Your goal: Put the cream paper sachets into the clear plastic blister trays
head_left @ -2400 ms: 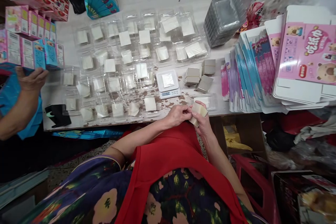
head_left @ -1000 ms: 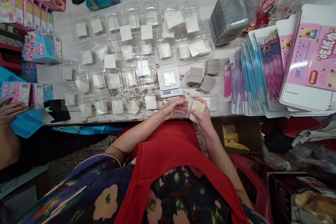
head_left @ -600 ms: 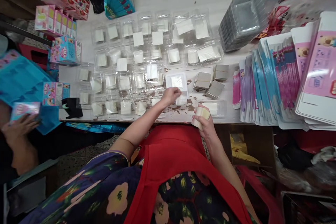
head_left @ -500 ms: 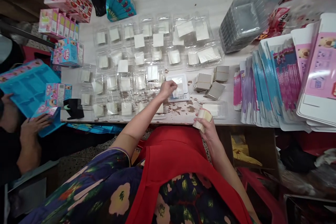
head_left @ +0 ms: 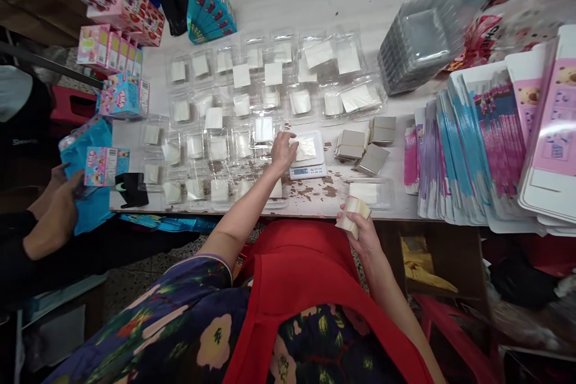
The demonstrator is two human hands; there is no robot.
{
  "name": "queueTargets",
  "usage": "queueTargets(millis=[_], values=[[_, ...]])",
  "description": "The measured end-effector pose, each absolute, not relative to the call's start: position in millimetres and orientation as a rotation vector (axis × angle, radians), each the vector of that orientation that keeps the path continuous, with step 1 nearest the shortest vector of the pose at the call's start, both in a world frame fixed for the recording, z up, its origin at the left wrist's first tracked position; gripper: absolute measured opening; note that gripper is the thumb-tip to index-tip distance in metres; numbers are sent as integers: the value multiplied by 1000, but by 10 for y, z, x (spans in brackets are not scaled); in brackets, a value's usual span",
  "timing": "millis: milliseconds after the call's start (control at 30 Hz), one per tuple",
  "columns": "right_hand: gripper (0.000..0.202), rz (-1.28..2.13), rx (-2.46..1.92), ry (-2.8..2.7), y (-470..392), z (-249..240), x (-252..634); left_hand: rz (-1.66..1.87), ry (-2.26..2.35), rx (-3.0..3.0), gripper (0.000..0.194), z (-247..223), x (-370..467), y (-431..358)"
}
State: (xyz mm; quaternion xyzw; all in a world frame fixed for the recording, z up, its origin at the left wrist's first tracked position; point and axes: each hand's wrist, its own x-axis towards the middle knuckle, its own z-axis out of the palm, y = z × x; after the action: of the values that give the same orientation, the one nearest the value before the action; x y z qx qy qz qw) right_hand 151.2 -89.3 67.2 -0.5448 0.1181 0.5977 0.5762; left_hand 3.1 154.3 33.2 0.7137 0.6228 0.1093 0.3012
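At the left edge of a small white digital scale (head_left: pixel 315 165), my left hand (head_left: pixel 283 153) is open, its fingers apart and bent toward the pan. A white packet (head_left: pixel 306 149) lies flat on that pan, just beyond the fingertips. My right hand (head_left: pixel 362 229) grips a thick stack of cream-white cards (head_left: pixel 352 215) at the table's front edge. Behind this stack sits a clear plastic tray (head_left: pixel 386 192) with a white piece inside. Silver-grey stacks (head_left: pixel 351 144), at least one banded, lie right of the scale.
Rows of clear trays (head_left: pixel 219 148) with white squares cover the table's left and middle. Nested clear trays (head_left: pixel 414 42) stand at back right, beside folded printed cartons (head_left: pixel 477 132). Small boxes (head_left: pixel 121 95) line the left side, where another person's hands (head_left: pixel 56 210) hold blue packaging.
My left hand has let go of the white packet on the scale and drawn slightly left, its fingers opening. The scale's display now shows. My right hand keeps its stack. The co-worker's blue packaging has shifted.
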Motion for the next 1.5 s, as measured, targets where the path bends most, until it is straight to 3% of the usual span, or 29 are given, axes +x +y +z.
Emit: queueTargets(millis=[267,400,567,767,1067,1500], values=[[54,1419,-1287,294,-869,657,1435,-69,1062,1778,13,402,-121,343],[57,1410,-1307,282,-870,635,1389,-43,1056,1572,17,469,-96,11],[59,1404,-1250,143,-801,676,1306,104,900,1233,36,689,45,62],[56,1389,-1250,3,-722,739,1314,48,889,1050,15,862,167,163],[54,1385,-1246,-41,-639,769,1332,157,961,1107,5,949,201,201],[52,1397,-1213,-36,-608,772,1442,157,832,628,31,621,33,301]])
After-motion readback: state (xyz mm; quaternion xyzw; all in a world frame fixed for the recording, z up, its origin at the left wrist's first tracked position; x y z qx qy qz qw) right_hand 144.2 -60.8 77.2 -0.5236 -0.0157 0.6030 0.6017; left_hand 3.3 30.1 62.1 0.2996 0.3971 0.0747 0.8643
